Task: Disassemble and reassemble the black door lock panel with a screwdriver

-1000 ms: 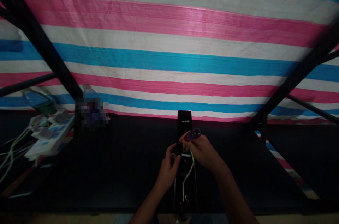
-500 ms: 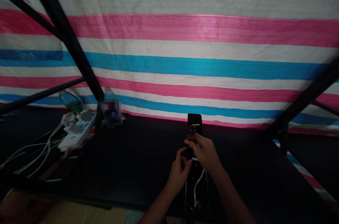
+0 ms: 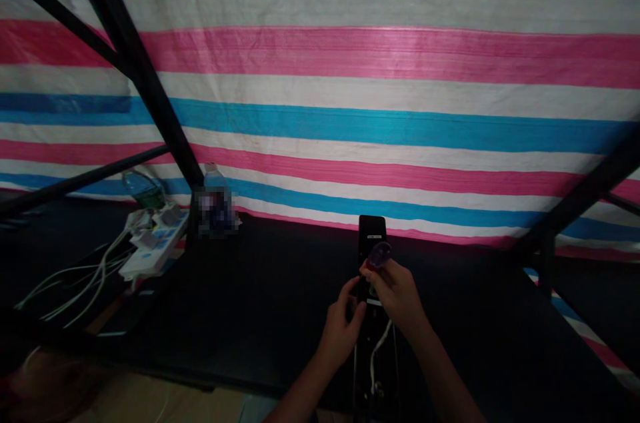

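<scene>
A long, narrow black device (image 3: pixel 373 226) with pale labels lies lengthwise on the black tabletop. A white cable (image 3: pixel 380 350) runs along its lower part. My right hand (image 3: pixel 403 293) is over the middle of the device, closed around a screwdriver (image 3: pixel 380 254) with a see-through dark purple handle and a reddish collar. Its tip is hidden by my fingers. My left hand (image 3: pixel 340 326) is at the device's left edge, with bent fingers and the thumb apart. Whether it presses on the device is hard to see in the dim light.
To the left, a white power strip (image 3: pixel 155 250) carries plugs and white cables (image 3: pixel 95 276). Behind it lies a clear bottle (image 3: pixel 143 190); a blurred-out bottle (image 3: pixel 216 206) stands by the black frame post (image 3: pixel 150 90). A striped tarpaulin (image 3: pixel 375 56) hangs behind the table (image 3: pixel 275 296).
The view has shifted slightly, so everything sits a little further right. The screwdriver's handle now leans more to the right in my right hand. My left hand stays by the device.
</scene>
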`<state>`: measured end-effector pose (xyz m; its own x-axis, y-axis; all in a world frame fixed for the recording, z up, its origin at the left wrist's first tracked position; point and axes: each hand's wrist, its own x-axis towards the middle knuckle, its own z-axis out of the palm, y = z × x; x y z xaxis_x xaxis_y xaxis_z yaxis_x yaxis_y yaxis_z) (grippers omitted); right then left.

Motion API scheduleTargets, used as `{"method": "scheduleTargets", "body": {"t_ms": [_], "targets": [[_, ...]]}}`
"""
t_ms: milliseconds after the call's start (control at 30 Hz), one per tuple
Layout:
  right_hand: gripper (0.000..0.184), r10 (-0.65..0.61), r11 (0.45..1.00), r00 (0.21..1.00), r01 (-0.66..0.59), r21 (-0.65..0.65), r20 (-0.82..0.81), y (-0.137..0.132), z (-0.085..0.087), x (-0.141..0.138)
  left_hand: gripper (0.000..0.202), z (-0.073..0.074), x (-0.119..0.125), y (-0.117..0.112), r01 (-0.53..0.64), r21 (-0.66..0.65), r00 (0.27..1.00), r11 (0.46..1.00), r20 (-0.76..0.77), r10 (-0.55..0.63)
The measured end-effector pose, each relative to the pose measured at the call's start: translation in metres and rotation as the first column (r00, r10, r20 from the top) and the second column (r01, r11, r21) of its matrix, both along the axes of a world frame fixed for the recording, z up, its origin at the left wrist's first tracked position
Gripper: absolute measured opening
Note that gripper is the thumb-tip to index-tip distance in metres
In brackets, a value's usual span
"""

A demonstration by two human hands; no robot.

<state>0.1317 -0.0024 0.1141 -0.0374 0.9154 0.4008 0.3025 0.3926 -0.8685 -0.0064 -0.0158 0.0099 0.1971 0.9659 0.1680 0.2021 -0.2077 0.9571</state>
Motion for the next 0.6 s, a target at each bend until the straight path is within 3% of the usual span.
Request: {"method": "scheduleTargets", "body": {"t_ms": [133, 433, 600], "targets": [[0.018, 0.046, 0.997, 0.996, -0.050, 0.054, 0.079, -0.0003, 0.0056, -0.0005, 0.052, -0.0009, -0.0004, -0.0004, 0.005, -0.005, 1.000, 1.000, 0.011, -0.005], [0.014, -0.032, 0.989, 0.997, 0.023, 0.149, 0.063, -0.0021, 0.0035, -0.0054, 0.053, -0.0023, -0.0003, 0.0003, 0.015, -0.008, 1.000, 1.000, 0.028, -0.015], [0.008, -0.080, 0.996, 0.997, 0.081, 0.040, -0.013, -0.0003, 0.0085, -0.0017, 0.059, -0.0028, -0.0007, 0.0022, 0.007, -0.030, 0.999, 1.000, 0.033, -0.006]]}}
